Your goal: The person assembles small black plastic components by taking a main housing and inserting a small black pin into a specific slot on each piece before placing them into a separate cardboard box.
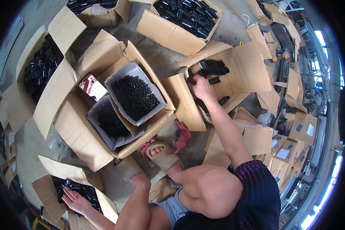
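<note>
My right hand [201, 87] reaches into an open cardboard box [239, 63] on the right, fingers curled at its left inner side. Something dark shows at the fingertips, too hidden to name. Beside that hand, a neat row of black plastic parts [214, 68] stands in the box, with a few more lying lower down. My left hand [75, 200] is palm up with fingers stretched, holding nothing. It hovers over a lower-left box of glossy black parts [82, 193].
A large carton [80, 132] in front holds two grey-lined trays of small black pieces [136, 97] and a red-and-white packet [92, 87]. Farther off are cartons of black parts [186, 17]. Red gloves [181, 136] lie by my sandals [161, 155]. Stacked cartons [287, 153] stand right.
</note>
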Demonstrator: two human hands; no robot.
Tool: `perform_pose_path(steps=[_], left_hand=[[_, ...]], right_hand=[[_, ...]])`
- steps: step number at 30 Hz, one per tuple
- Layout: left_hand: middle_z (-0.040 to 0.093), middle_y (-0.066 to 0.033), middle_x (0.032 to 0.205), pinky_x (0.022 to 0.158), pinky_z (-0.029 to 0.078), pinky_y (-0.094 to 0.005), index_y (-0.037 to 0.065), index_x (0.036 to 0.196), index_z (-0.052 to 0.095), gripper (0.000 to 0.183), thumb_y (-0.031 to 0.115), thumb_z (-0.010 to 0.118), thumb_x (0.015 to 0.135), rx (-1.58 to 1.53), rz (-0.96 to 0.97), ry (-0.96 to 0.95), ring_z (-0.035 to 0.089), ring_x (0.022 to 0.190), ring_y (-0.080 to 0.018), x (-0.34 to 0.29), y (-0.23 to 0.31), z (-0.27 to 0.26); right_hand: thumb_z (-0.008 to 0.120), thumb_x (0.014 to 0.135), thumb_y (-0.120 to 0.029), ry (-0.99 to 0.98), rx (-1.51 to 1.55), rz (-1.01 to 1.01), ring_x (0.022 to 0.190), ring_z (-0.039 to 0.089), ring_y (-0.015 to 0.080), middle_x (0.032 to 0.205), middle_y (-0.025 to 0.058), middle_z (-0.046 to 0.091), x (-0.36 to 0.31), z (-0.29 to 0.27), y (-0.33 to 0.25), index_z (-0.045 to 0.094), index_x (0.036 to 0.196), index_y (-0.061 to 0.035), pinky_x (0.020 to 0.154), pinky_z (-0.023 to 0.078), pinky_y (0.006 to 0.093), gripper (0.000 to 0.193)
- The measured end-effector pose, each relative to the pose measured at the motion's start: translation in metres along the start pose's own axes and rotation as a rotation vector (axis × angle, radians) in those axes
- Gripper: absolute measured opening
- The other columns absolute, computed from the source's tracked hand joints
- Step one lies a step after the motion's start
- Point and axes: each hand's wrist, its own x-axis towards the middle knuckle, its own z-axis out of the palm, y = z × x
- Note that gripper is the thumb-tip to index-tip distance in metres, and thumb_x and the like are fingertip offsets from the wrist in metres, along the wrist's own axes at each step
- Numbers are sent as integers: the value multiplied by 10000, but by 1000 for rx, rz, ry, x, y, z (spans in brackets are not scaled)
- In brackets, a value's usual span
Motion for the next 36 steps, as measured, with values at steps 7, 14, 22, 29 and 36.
perform_pose_path(steps=[7,14,22,29,36], left_hand=[[482,-128,1517,905,533,-281,38,1489,427,541,318,575,1050,73,-2,-130,531,1299,-234,-21,-10,39],[506,-123,1427,865,479,-283,25,1477,432,533,341,550,1066,208,131,-138,553,1149,-194,-45,-14,72],[662,-142,1213,867,535,-344,-6,1311,575,462,72,748,890,625,492,-943,666,1024,-221,-141,-38,150],[635,-58,1333,1022,511,-441,175,1454,556,746,81,778,748,1028,1042,-1775,566,1295,-313,-185,-56,210],[719,-45,1126,834,561,-321,32,1324,619,535,111,826,837,883,-258,-1418,673,971,-114,-161,-85,177]], right_hand=[[824,790,-327,4,-51,81,1112,679,383,1159,236,711,1,-2,-6,683,1178,2,954,536,457,527],[798,883,-218,-143,1005,328,808,661,120,965,49,714,-31,-59,13,669,1118,-4,775,540,279,343],[771,899,-198,-761,1238,85,896,668,201,1027,116,686,-121,-108,-99,591,1212,34,770,544,318,429],[713,971,-185,-1574,1149,295,828,707,151,1031,92,709,-175,-29,-185,619,1208,-49,750,587,271,289],[707,983,-195,-1175,1154,1,861,681,142,1001,111,686,-206,3,-190,453,1353,-32,705,558,262,477]])
